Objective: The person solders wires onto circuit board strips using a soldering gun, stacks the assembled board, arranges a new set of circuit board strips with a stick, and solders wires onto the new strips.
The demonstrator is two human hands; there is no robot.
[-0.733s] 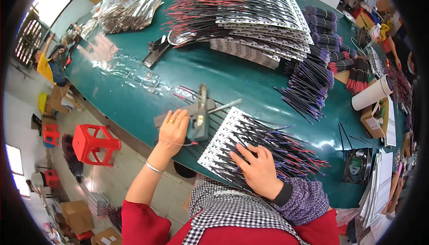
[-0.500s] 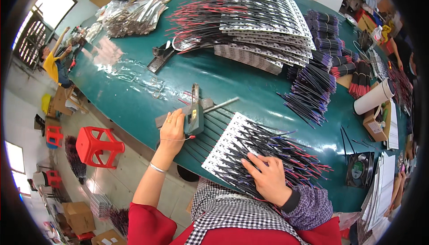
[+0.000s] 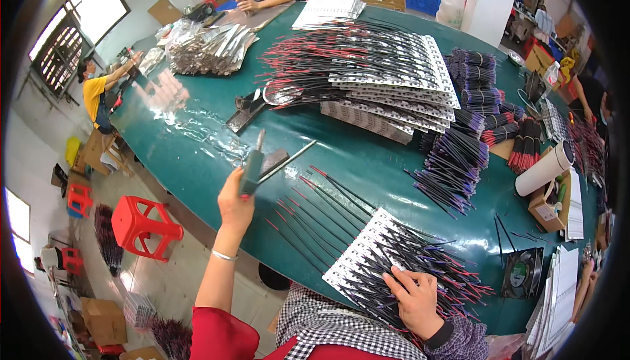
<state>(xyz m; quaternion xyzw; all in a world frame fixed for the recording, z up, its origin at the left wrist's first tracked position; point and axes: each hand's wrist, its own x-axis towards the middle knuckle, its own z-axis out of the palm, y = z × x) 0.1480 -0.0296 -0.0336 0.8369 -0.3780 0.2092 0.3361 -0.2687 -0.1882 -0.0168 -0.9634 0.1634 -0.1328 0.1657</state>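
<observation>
While the left hand (image 3: 235,201) has its grip wrapped closely round a grey-green tool (image 3: 251,172), holding it up over the near edge of the bench (image 3: 394,179), the right hand (image 3: 417,299) lies with fingers parted and slightly bent on a white perforated board (image 3: 353,252) that is thick with black wires (image 3: 384,278). I cannot tell whether the right fingertips pinch any single wire. A pale metal rod (image 3: 289,161) slants out from beside the tool. The board sits at the near edge, its lower corner close to the rim, and red-tipped wire ends reach past its left side across bare bench, apart from the tool.

Toward the far edge stands a stack of similar wired boards (image 3: 441,68), its wires fanning leftward. Just beside it, nearer the right end, are tied dark wire bundles (image 3: 474,79) and a loose wire heap (image 3: 449,173). Along the right end stand a white bottle (image 3: 546,169), leaning, a cardboard box (image 3: 550,212) and a black fan (image 3: 523,273). A pile of metallic strips (image 3: 211,51) occupies the far left corner.
</observation>
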